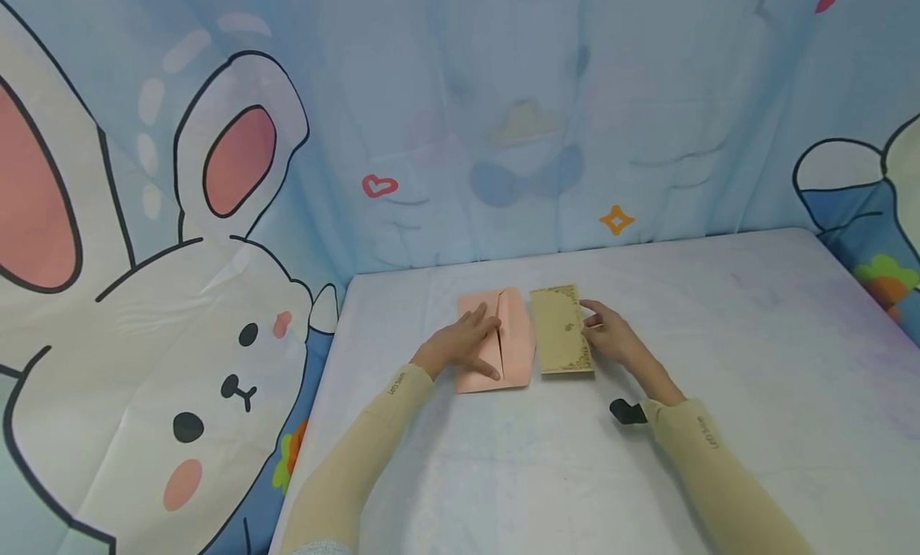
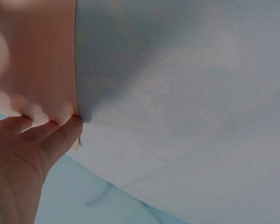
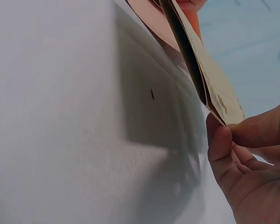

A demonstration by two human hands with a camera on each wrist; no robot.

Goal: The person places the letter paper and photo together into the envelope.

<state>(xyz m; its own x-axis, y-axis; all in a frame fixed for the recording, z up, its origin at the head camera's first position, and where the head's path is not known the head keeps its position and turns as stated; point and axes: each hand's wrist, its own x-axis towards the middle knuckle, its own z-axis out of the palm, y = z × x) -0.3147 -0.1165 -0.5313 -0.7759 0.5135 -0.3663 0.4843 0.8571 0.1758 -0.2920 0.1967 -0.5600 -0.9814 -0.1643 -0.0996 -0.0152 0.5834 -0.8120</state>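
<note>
A pink envelope (image 1: 513,331) lies flap-open on the white table (image 1: 719,315). My left hand (image 1: 463,343) rests flat on it with straight fingers; in the left wrist view the fingertips (image 2: 60,135) press the pink envelope (image 2: 37,60) near its edge. Beside it on the right lies a tan card (image 1: 561,327) with a printed border. My right hand (image 1: 607,331) pinches the card's right edge. In the right wrist view the thumb and fingers (image 3: 224,140) grip the folded card (image 3: 205,70), lifting that edge off the table.
A cartoon rabbit cloth (image 1: 180,299) hangs at the left and behind the table. A small black device (image 1: 627,411) sits at my right wrist. The table's left edge (image 1: 323,395) runs close to my left forearm.
</note>
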